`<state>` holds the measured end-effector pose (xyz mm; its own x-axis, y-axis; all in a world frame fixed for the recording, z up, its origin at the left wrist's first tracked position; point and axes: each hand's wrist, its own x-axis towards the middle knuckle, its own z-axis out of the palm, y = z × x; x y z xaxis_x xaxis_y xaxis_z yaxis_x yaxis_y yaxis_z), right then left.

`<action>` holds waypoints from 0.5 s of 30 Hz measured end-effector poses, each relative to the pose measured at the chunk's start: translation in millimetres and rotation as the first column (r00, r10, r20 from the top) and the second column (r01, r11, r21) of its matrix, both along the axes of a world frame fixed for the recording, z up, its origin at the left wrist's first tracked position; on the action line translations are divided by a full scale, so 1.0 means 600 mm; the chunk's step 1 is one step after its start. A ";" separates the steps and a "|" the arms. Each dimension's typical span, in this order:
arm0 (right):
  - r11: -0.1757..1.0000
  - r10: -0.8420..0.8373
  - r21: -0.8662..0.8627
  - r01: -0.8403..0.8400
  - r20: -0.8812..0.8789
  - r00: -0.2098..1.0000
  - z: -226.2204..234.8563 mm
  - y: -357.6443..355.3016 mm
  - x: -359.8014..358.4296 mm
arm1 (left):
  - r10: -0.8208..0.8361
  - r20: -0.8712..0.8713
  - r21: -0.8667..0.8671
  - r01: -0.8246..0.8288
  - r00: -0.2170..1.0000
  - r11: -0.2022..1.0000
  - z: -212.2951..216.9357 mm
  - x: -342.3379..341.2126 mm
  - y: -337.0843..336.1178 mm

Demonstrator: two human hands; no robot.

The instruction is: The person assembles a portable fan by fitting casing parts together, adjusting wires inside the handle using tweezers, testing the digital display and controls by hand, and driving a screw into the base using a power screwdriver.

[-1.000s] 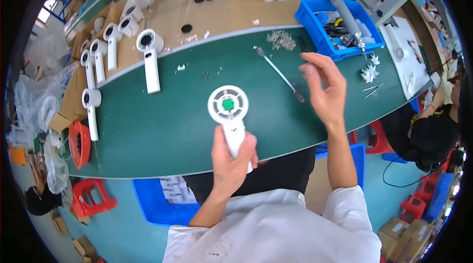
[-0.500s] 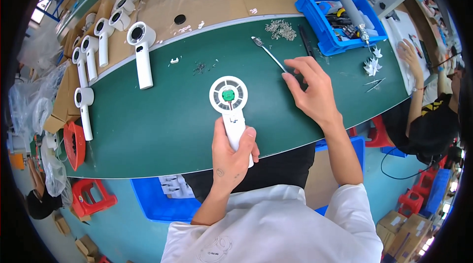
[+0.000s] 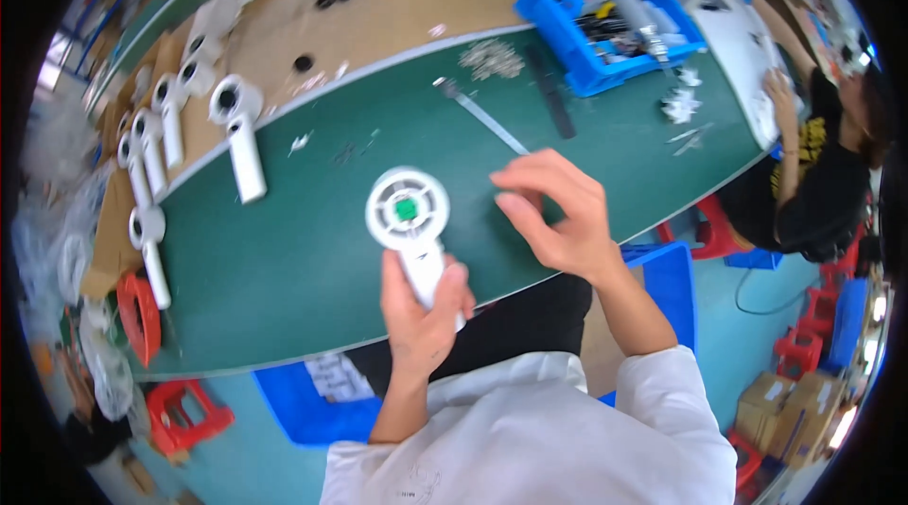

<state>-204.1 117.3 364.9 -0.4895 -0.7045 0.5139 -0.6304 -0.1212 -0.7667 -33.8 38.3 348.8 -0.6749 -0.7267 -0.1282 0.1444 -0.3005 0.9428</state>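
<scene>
The left hand (image 3: 421,311) is gripping the white handheld fan body (image 3: 411,231) by its handle, fingers clamped round the lower handle, round head pointing up and away over the green tabletop (image 3: 284,269). The head is showing an open ring with a green part in the centre. The right hand (image 3: 558,217) is hovering just right of the fan head, not touching it; fingers are curled with thumb and forefinger close together, and I cannot tell whether they are pinching something small.

Handling judgement: the fan is looking like a light, stiff plastic shell, smooth and a bit slippery. The handle is the safe place to hold; the thin ring and exposed centre are looking more fragile, so squeezing there seems risky.

A long metal tool (image 3: 482,115) is lying on the tabletop beyond the right hand, with a pile of small screws (image 3: 492,58) and a blue bin (image 3: 605,23) farther back. More white fan bodies (image 3: 241,141) are lying at the left.
</scene>
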 end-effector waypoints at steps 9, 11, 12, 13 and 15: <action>0.780 -0.626 -0.010 0.626 -0.028 0.779 -0.009 0.067 -0.058 | 0.042 0.053 -0.119 -0.036 0.998 0.992 -0.004 0.006 0.006; 0.569 -0.806 0.133 0.812 -0.105 0.582 -0.008 0.123 -0.141 | 0.038 0.047 -0.125 -0.032 0.998 0.992 -0.001 0.006 0.007; 0.429 -0.858 0.313 0.847 -0.152 0.491 0.006 0.147 -0.172 | 0.021 0.037 -0.135 -0.016 0.999 0.991 -0.005 0.007 0.007; 0.288 -0.866 0.360 0.887 -0.297 0.402 0.009 0.169 -0.199 | 0.005 0.026 -0.135 -0.001 1.000 0.991 -0.006 0.006 0.007; 0.179 -0.861 0.377 0.909 -0.387 0.330 0.014 0.205 -0.231 | -0.022 0.027 -0.175 0.026 0.999 0.984 -0.007 0.005 0.007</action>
<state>-342.6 240.4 373.5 -0.9329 0.0510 0.3566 -0.1224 0.8861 -0.4470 -31.0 42.6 344.8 -0.6906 -0.7231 -0.0170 0.1149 -0.1329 0.9844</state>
